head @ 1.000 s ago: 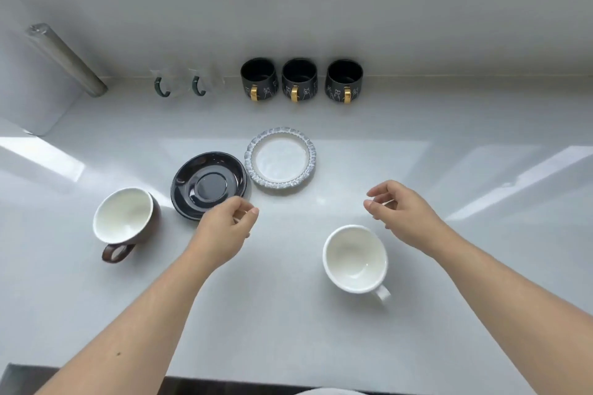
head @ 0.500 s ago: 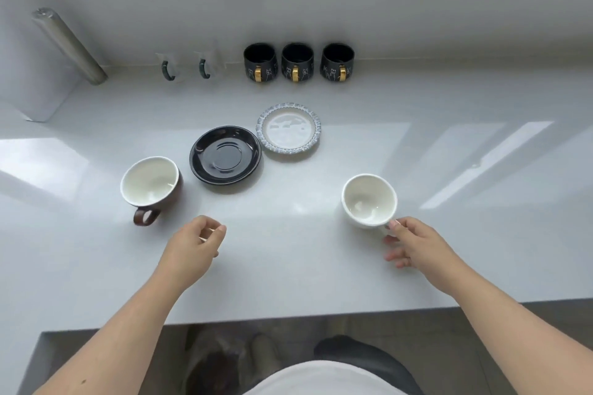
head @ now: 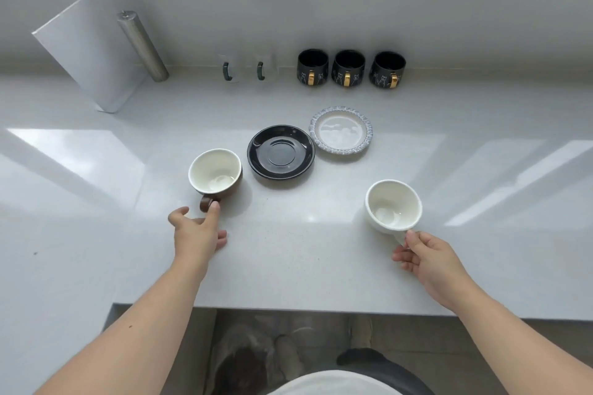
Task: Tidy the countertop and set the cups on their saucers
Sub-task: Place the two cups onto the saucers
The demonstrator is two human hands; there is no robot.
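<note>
Head view: person's two bare arms reach over a pale tabletop [head: 288, 253] from its near edge.
Step in hand: taking hold of both cups at once, by my reading; neither cup sits on a saucer yet.
Left hand [head: 197, 232]: grip released, fingers spread, one fingertip touching the handle of the brown cup [head: 215, 174]; nothing grasped.
Right hand [head: 430, 258]: grip pinched on the handle of the white cup [head: 394, 206], which tilts toward the camera.
Brown cup: just left of the black saucer [head: 281, 151], close to its rim.
White cup: near the front, well apart from the speckled-rim saucer [head: 341, 130].
Next move: the left hand needs to close on the brown handle; each cup then needs lifting and centring in a saucer's well.
Count: two loose cups, two saucers, three black mugs [head: 349, 68] with gold handles at the back wall, two clear mugs [head: 245, 69] with green handles beside them.
</note>
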